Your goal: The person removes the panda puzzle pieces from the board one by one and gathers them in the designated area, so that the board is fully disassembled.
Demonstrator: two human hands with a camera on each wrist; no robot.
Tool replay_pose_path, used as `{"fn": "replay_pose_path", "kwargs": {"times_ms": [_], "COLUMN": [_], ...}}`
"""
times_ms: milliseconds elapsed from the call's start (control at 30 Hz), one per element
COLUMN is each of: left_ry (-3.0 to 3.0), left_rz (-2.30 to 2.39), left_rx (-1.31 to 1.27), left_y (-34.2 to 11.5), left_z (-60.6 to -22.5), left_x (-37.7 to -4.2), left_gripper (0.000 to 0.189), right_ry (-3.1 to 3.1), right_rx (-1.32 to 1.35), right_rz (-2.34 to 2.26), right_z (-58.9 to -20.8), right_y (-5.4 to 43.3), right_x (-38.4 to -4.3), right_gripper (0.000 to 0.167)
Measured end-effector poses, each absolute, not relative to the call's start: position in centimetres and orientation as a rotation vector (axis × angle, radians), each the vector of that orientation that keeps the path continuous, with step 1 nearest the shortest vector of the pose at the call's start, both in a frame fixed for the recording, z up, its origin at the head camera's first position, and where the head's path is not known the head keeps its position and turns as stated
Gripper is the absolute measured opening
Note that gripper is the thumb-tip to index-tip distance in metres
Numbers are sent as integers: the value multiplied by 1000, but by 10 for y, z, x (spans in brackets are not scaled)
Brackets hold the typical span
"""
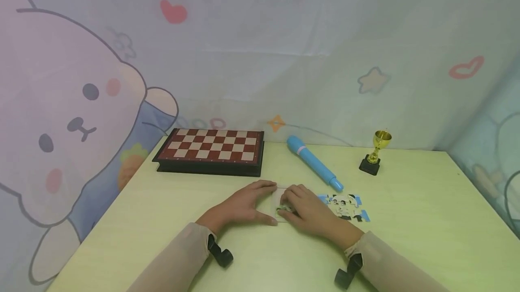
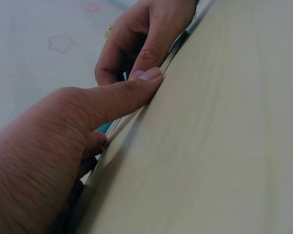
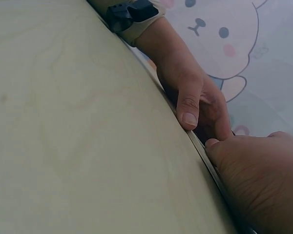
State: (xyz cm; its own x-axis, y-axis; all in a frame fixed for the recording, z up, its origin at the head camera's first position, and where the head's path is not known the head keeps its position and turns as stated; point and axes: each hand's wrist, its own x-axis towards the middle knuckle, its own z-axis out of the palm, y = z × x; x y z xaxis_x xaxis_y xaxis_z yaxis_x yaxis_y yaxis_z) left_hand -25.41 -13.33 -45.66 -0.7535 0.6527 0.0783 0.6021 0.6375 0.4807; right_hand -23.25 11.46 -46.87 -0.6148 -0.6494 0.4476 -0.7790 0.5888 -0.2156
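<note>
A small pale puzzle tray (image 1: 276, 198) lies flat on the table between the two hands. My left hand (image 1: 243, 204) holds its left side, thumb at the near edge and fingers at the far edge. Over the tray's right part, my right hand (image 1: 310, 210) pinches a puzzle piece (image 1: 284, 209) with white and green on it, down at the tray's surface; the fingers hide most of it. In the left wrist view, the left thumb (image 2: 132, 95) nearly meets the right thumb (image 2: 149, 61). Loose puzzle pieces (image 1: 343, 202) in blue, white and black lie right of the right hand.
Behind the left hand lies a checkered chessboard box (image 1: 215, 146). A light blue microphone-shaped stick (image 1: 314, 163) lies slanted behind the puzzle pieces. At the back right stands a small gold trophy cup (image 1: 374, 153) on a black base. A printed cloth (image 1: 284, 57) hangs behind the table.
</note>
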Motion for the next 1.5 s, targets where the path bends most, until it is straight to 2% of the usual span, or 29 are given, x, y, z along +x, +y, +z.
{"fn": "replay_pose_path", "kwargs": {"times_ms": [867,1500], "left_ry": [2744,2744], "left_rz": [729,738], "left_rx": [1052,1031], "left_y": [-134,-134], "left_z": [-458,-458], "left_x": [-254,-254], "left_gripper": [102,103], "right_ry": [-2436,-2400], "right_rx": [1203,1252], "right_rz": [716,936], "right_z": [-467,-467], "right_y": [117,119], "right_x": [-231,-232], "right_gripper": [29,17]}}
